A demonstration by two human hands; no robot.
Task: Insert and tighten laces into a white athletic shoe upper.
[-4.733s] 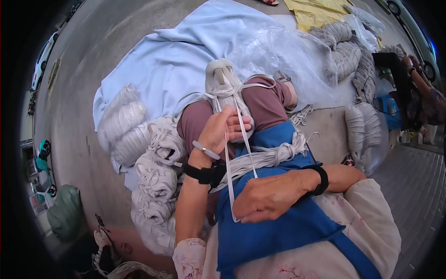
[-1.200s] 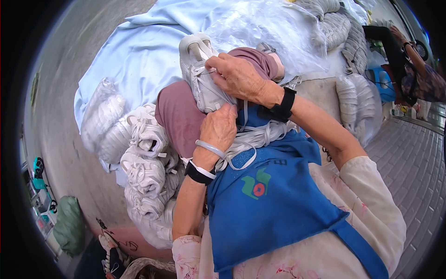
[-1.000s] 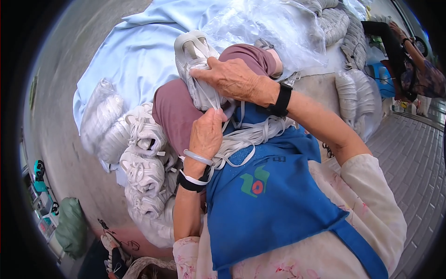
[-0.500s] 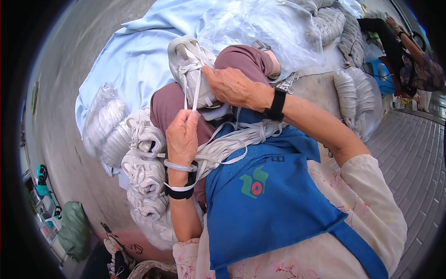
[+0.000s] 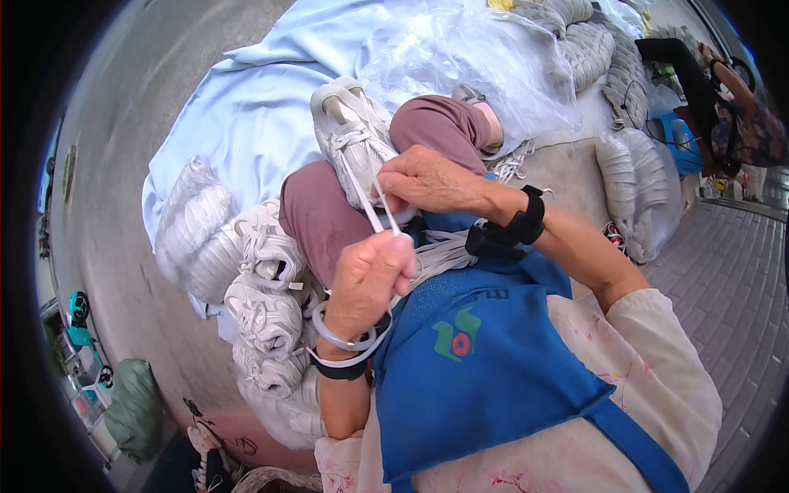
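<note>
A light grey-white sneaker (image 5: 349, 135) rests between my knees, its toe toward me and its heel opening facing away. Two white shoelace ends (image 5: 367, 195) run taut from its eyelets toward me. My left hand (image 5: 370, 275) is closed, pinching these ends between thumb and fingers. Just beyond it, my right hand (image 5: 431, 179) curls its fingers at the laces close to the shoe's toe; its fingertips are partly hidden. A loose bundle of white shoelaces (image 5: 444, 253) lies across my lap on the blue apron (image 5: 509, 353). One lace strand loops by my left wrist.
Several laced sneakers (image 5: 267, 320) stand in a row at my left, near plastic-wrapped shoes (image 5: 193, 226). Ahead spread a light blue cloth (image 5: 246, 107) and clear plastic sheeting (image 5: 468, 62). More wrapped shoes (image 5: 637, 185) lie at the right, where another person's arm (image 5: 731, 86) shows.
My left hand has moved right and toward me, drawing the laces along. My right hand has come off the shoe's side down to the laces. The view has shifted slightly.
</note>
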